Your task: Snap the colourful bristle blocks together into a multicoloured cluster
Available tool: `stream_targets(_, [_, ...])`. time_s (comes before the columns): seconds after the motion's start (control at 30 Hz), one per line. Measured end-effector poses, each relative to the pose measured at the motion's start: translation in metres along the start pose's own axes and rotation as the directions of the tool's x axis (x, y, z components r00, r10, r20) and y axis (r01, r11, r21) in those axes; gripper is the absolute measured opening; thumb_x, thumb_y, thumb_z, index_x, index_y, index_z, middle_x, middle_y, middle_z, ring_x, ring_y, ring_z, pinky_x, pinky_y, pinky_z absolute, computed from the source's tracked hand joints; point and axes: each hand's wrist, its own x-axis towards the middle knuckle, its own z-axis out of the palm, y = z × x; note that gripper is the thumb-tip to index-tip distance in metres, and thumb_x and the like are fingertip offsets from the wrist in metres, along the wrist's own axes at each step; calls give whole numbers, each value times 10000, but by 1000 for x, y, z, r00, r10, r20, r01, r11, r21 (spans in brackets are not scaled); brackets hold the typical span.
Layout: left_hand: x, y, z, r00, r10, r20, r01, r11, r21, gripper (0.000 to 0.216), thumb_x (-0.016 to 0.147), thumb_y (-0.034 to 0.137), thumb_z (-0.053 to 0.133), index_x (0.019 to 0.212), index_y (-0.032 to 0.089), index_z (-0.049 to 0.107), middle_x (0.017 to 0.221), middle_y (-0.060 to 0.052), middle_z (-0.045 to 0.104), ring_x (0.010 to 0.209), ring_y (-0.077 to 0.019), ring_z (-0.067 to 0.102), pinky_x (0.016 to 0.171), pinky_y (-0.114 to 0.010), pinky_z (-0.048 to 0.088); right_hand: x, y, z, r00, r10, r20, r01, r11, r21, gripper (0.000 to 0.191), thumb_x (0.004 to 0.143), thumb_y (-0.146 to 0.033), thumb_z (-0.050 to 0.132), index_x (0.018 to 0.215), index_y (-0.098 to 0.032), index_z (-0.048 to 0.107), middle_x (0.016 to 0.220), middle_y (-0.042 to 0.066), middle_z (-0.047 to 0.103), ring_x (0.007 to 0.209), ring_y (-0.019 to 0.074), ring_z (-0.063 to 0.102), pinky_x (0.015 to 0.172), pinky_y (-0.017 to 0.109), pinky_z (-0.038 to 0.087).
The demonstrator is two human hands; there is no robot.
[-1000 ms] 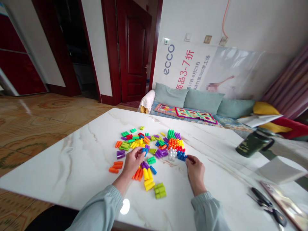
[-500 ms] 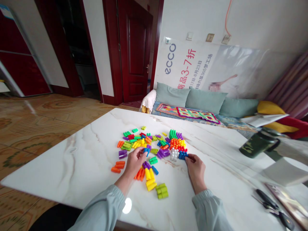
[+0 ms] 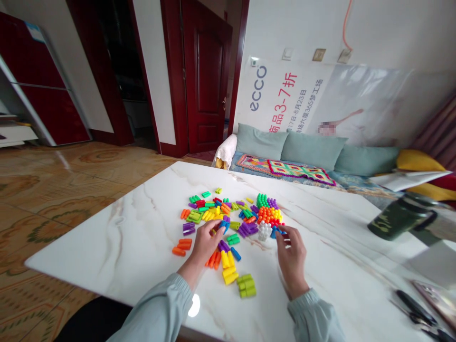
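Colourful bullet-shaped plastic blocks lie over the white marbled table [image 3: 142, 247]. My left hand [image 3: 204, 242] pinches a blue block [image 3: 225, 225] above the loose ones. Several blocks stand upright in tight colour groups: green [image 3: 261, 200], purple [image 3: 272, 203], orange [image 3: 265, 213], red and yellow, and white [image 3: 264, 232]. Beside the white group, my right hand [image 3: 292, 251] has thumb and fingertips closed around the blue standing blocks [image 3: 274, 232], partly hiding them. Nearest me lie yellow blocks [image 3: 229, 273] and lime-green blocks [image 3: 246, 286], with orange blocks [image 3: 184, 244] to the left.
At the right stands a dark green lidded mug [image 3: 399, 216]. Black-handled scissors [image 3: 415, 306] and a phone-like flat object [image 3: 434, 297] lie near the right edge. Behind the table is a sofa with grey-green cushions [image 3: 313, 149]; a red door [image 3: 206, 80] stands further back.
The view has shifted slightly left. My right hand has moved from the side of the blue group to over it, its fingers now covering part of it. My left hand keeps its blue block.
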Motion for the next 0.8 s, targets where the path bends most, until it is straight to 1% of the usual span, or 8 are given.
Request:
stream_targets(0.07, [1, 0, -1, 999, 45, -25, -44, 999, 33, 247, 802, 327, 659, 971, 167, 744, 949, -94, 737, 915, -236, 672, 871, -384, 534, -7, -12, 8, 991, -91, 98, 83, 993, 85, 215, 922, -344, 515, 982, -187, 648, 988, 71, 643, 730, 140, 604, 610, 253, 495])
stream_targets(0.17, [1, 0, -1, 996, 76, -40, -74, 995, 60, 220, 797, 312, 663, 947, 178, 752, 952, -95, 738, 958, -248, 659, 922, -420, 513, -18, -23, 20, 962, -150, 228, 116, 981, 156, 203, 939, -303, 489, 978, -194, 656, 987, 74, 651, 755, 145, 614, 628, 252, 501])
stream_targets(0.3, [1, 3, -3, 997, 81, -17, -80, 996, 41, 227, 835, 323, 630, 998, 209, 742, 966, -77, 734, 979, -238, 655, 928, -402, 510, -26, -26, 27, 906, -108, 409, 54, 988, 141, 248, 936, -319, 469, 1012, -189, 667, 885, 63, 694, 688, 154, 626, 626, 257, 495])
stream_targets(0.43, [0, 7, -5, 994, 65, -91, -63, 998, 28, 239, 878, 346, 579, 1003, 206, 725, 977, -79, 722, 981, -234, 656, 924, -382, 507, -26, -27, 29, 800, -60, 596, 32, 998, 59, 260, 894, -345, 500, 946, -191, 702, 802, 50, 728, 666, 175, 647, 626, 264, 483])
stream_targets(0.5, [-1, 6, -5, 990, 47, -135, -45, 999, 20, 227, 878, 344, 576, 984, 206, 721, 1001, -79, 724, 997, -237, 658, 920, -372, 508, -24, -27, 31, 775, -47, 630, 32, 999, 36, 269, 889, -352, 491, 879, -195, 710, 811, 54, 734, 691, 184, 656, 627, 263, 476])
stream_targets(0.63, [9, 1, -6, 986, 86, -144, -76, 994, 75, 193, 858, 253, 560, 974, 205, 707, 986, -67, 726, 955, -219, 670, 892, -348, 523, -23, -25, 32, 773, -32, 633, 24, 999, 22, 275, 891, -343, 478, 827, -197, 702, 791, 49, 726, 705, 187, 655, 628, 255, 461])
stream_targets(0.7, [26, -3, -9, 982, 130, -134, -104, 978, 183, 232, 851, 187, 518, 998, 198, 697, 1001, -72, 720, 950, -208, 668, 901, -342, 520, -24, -23, 33, 770, -32, 637, 17, 999, 29, 263, 890, -330, 481, 818, -199, 697, 785, 42, 720, 702, 182, 649, 634, 252, 456])
stream_targets(0.8, [66, -9, -16, 990, 123, -70, -88, 924, 371, 308, 861, 137, 462, 1068, 180, 686, 1088, -102, 708, 1027, -214, 651, 952, -352, 493, -25, -22, 33, 772, -25, 635, -3, 999, 43, 248, 887, -314, 487, 805, -198, 690, 782, 40, 713, 701, 179, 640, 633, 246, 448])
